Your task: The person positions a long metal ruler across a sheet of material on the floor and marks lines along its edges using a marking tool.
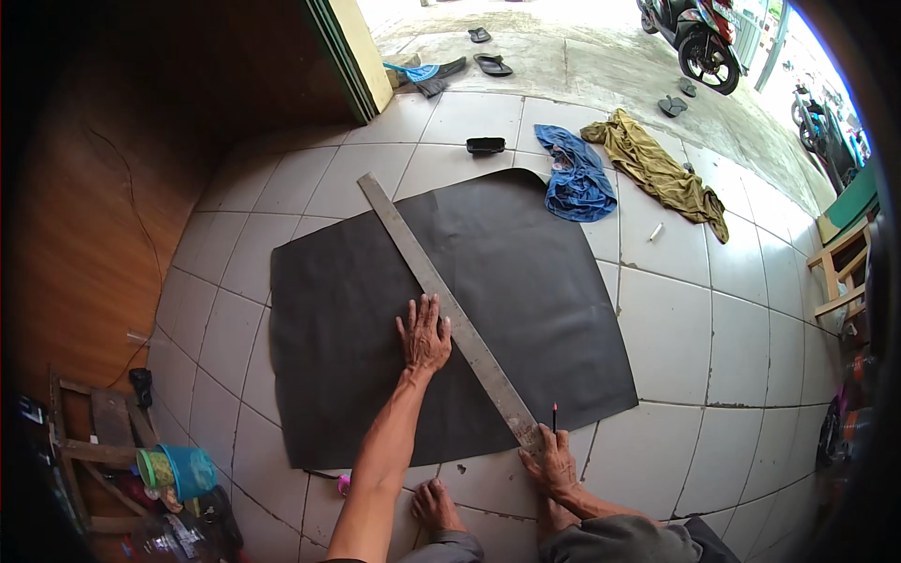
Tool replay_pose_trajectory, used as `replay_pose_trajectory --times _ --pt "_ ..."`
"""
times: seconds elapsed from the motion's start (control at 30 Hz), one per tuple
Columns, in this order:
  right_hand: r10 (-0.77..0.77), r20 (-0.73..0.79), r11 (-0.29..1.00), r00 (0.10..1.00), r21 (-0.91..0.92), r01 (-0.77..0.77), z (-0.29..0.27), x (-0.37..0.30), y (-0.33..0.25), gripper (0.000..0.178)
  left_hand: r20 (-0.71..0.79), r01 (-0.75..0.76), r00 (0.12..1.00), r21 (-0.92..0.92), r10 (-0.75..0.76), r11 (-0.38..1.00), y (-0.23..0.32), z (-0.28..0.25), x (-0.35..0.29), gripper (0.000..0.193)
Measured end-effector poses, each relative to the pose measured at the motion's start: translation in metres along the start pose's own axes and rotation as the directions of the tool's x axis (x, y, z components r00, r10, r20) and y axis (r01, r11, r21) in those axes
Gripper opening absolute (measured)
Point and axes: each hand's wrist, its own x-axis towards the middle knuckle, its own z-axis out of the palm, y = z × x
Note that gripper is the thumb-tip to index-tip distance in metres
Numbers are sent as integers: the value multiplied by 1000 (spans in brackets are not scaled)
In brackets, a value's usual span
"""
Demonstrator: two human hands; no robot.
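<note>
Ruler set diagonally across black sheet, one hand at mid-length, one at the near end.
The ruler's long axis runs from beyond the sheet's far edge, left of centre, to just past its near edge, toward the right corner. Left hand: palm down, fingers extended and spread, fingertips at the ruler's left side, forearm reaching forward. Right hand: at the near end, fingers curled, holding an upright pencil; its grip on the ruler is unclear.

It looks like a room at home, with a tiled floor, and sandals and a motorbike just outside.
</note>
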Motion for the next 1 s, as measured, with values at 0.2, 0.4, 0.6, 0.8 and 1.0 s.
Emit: replay_pose_trajectory --times 0.2,0.4,0.6,0.8,1.0 --pt "-28 32 984 999 -173 34 2 2 -1 71 30 15 999 -15 -15 1000 0 2 7 63" --pt "-83 32 971 996 -221 88 -1 4 -1 71 25 34 999 3 -34 999 9 -1 9 65" --pt "-129 20 974 991 -184 131 3 5 1 73 31 47 998 48 -49 998 8 -1 8 65" --pt "-97 74 973 992 -203 111 -4 11 -5 71 82 83 993 60 -88 995 11 -5 12 65" --pt "-139 80 966 987 -208 153 -4 11 -3 70 82 79 993 72 -85 994 12 -5 15 65"
